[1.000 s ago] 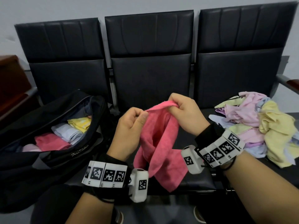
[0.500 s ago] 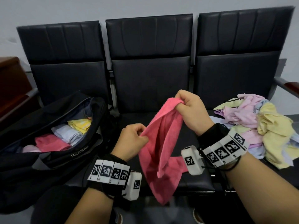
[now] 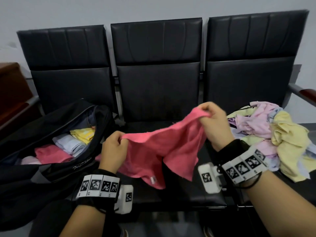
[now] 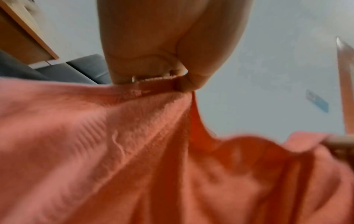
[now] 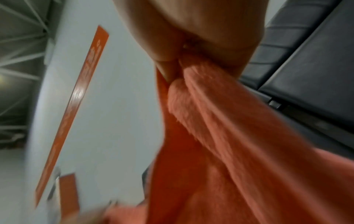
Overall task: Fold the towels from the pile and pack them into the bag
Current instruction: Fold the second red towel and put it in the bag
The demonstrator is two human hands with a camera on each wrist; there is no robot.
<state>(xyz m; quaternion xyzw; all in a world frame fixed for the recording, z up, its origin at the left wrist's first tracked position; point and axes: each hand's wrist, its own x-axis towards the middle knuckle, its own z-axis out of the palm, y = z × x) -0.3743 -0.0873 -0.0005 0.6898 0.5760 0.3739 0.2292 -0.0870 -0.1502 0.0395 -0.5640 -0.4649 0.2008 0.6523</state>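
Note:
I hold a pink towel (image 3: 159, 149) spread in the air over the middle seat. My left hand (image 3: 118, 144) pinches its left top corner, and the left wrist view shows thumb and finger clamped on the towel's hem (image 4: 157, 84). My right hand (image 3: 208, 117) pinches the other top corner, held higher; in the right wrist view the bunched pink towel (image 5: 203, 115) hangs from the fingers. The towel's lower edge with a small label hangs down. The open black bag (image 3: 56, 165) lies on the left seat with folded towels (image 3: 71, 144) inside. The towel pile (image 3: 273, 134) sits on the right seat.
A row of black padded chairs (image 3: 157, 79) runs along a grey wall. A brown wooden cabinet (image 3: 12, 86) stands at the far left. A chair armrest (image 3: 306, 93) sticks out at the right edge, behind the pile.
My hands have moved apart, the left one sliding left along the top edge. The towel went from a hanging bunch to a spread sheet.

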